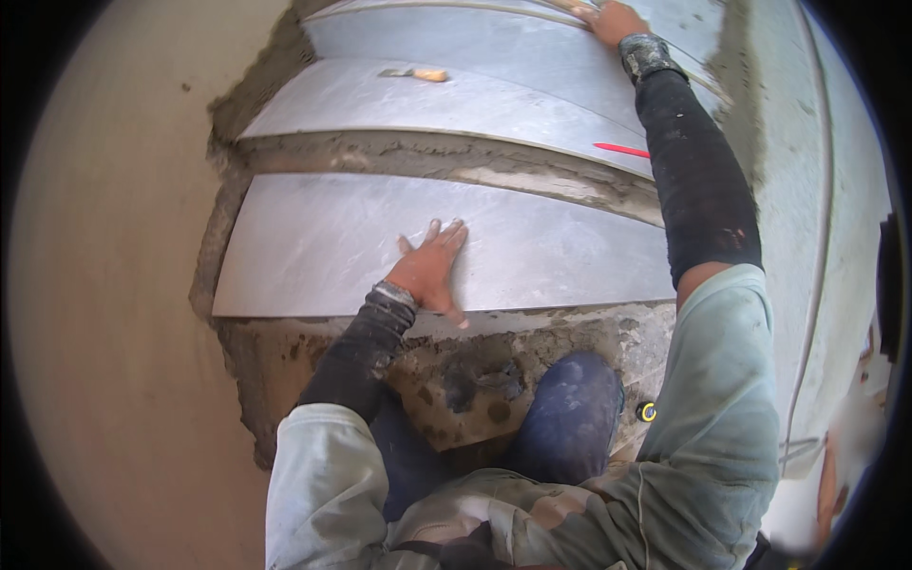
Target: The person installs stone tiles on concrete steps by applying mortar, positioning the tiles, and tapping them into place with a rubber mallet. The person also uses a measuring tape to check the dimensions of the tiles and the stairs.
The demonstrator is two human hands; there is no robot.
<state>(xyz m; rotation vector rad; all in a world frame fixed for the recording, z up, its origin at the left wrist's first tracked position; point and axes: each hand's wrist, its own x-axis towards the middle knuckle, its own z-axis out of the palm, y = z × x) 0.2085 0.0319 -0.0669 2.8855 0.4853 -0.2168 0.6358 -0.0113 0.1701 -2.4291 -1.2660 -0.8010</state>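
Tile [551, 252] is lying across the step in front of the person's knees. The left hand [429, 271] is resting open on it, fingers spreading, thumb reaching over the front edge. The right hand [617, 24] is curling beside a wooden strip [570, 6] at the top; whether it is gripping, I cannot tell. Pressing with a flat palm, spreading weight evenly, is probably helping the tile sit level. Above, a scraper [415, 74] is lying.
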